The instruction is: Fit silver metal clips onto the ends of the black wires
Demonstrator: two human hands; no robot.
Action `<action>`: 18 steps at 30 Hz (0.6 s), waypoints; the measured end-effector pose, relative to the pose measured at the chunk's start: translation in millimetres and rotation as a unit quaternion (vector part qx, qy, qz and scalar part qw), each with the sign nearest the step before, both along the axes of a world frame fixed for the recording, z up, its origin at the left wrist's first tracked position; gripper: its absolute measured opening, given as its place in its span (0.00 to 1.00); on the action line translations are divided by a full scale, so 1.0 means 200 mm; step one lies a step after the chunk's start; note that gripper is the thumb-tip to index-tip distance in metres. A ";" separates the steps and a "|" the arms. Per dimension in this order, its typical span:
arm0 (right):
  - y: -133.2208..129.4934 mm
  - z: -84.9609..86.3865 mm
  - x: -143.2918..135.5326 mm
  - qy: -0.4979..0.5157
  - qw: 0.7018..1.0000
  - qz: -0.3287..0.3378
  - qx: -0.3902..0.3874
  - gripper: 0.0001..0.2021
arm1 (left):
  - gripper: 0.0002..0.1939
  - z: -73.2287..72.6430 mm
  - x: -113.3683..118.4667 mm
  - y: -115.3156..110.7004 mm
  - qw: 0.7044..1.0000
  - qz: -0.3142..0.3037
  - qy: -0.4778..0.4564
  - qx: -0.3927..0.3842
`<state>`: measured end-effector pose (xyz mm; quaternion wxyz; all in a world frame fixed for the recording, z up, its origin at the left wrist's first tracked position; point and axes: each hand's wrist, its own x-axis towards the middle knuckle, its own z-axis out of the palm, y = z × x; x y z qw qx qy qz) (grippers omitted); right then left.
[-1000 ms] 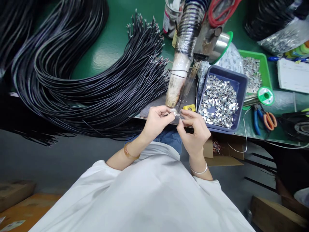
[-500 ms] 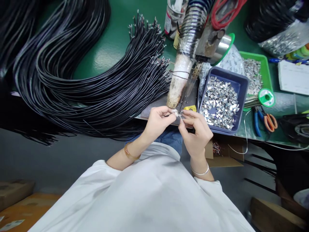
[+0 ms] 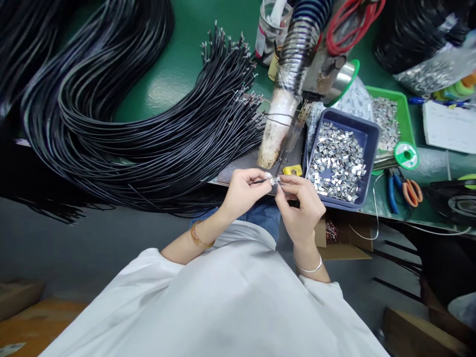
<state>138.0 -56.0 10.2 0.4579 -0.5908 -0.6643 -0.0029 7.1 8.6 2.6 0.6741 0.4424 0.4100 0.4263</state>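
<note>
At the table's front edge my left hand [image 3: 243, 193] pinches the end of a thin black cable, with a small silvery metal connector [image 3: 274, 180] at its tip. My right hand [image 3: 303, 206] meets it from the right, thumb and fingers closed at the connector; what exactly they grip is too small to make out. A large bundle of black cables [image 3: 156, 134] lies to the left, its stripped ends pointing up. Close to the right hand stands a dark blue tray [image 3: 369, 130] of small metal shells [image 3: 336, 161]. A yellow block [image 3: 292, 170] sits just beyond the fingertips.
A wrapped duct hose [image 3: 277, 119] hangs down right behind my hands, beside a solder spool [image 3: 344, 82]. Further right are a green tray [image 3: 407, 111], another solder reel [image 3: 406, 155], blue-handled pliers [image 3: 392, 193] and orange-handled cutters [image 3: 412, 192]. A plastic cup [image 3: 269, 34] stands behind.
The view has shifted slightly. Both hands stay together at the connector; the right fingers have closed in a little around it.
</note>
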 end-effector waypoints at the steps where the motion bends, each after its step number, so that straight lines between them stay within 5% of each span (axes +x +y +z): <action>1: 0.00 0.00 0.00 0.000 1.000 -0.001 -0.004 0.06 | 0.04 0.00 0.00 0.00 1.000 0.002 0.008 0.006; 18: 0.01 0.00 -0.01 0.003 1.000 -0.004 -0.014 0.06 | 0.03 0.02 0.02 -0.01 0.999 0.019 0.020 0.026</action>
